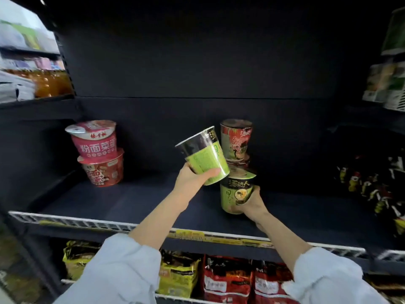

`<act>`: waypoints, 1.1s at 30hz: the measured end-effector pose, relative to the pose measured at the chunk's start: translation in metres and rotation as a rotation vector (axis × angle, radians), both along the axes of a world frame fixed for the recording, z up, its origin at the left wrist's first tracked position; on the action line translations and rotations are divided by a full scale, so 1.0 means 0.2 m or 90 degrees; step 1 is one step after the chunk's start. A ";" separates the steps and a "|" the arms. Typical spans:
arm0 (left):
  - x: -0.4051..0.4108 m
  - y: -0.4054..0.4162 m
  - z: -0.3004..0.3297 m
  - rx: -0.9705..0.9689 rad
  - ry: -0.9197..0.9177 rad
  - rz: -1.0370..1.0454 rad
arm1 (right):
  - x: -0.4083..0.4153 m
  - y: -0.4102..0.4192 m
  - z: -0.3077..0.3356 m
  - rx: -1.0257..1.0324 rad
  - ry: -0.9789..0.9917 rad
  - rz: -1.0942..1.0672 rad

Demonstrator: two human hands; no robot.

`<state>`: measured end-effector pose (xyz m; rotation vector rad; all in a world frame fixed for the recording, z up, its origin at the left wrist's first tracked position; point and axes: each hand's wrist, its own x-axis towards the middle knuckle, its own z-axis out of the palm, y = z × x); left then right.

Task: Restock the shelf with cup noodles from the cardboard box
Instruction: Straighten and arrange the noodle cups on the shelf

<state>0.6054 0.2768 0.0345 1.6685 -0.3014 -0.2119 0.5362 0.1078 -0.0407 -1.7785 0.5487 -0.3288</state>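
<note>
The left hand covers the base of the tilted green cup noodle, and that cup hides the left side of the stacked cups behind it. The right hand's palm is hidden behind the lower green cup, so its hold shows only at the fingertips. The red cup on top has print too blurred to read. Goods at the shelf unit's upper left corner and at the right edge are smeared and cut off by the frame. Dark packets at the right are too dim to name. Both sleeves run off the bottom edge.
</note>
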 end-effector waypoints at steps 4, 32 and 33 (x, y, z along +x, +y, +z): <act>0.00 -0.07 0.07 0.027 -0.062 -0.018 | 0.03 -0.01 0.01 -0.070 0.043 0.012; -0.53 -0.17 0.04 0.235 -0.095 -0.015 | -0.51 -0.03 0.31 -0.097 -0.008 0.053; -0.61 -0.16 0.03 0.230 -0.107 -0.049 | -0.61 -0.03 0.31 -0.113 -0.020 0.045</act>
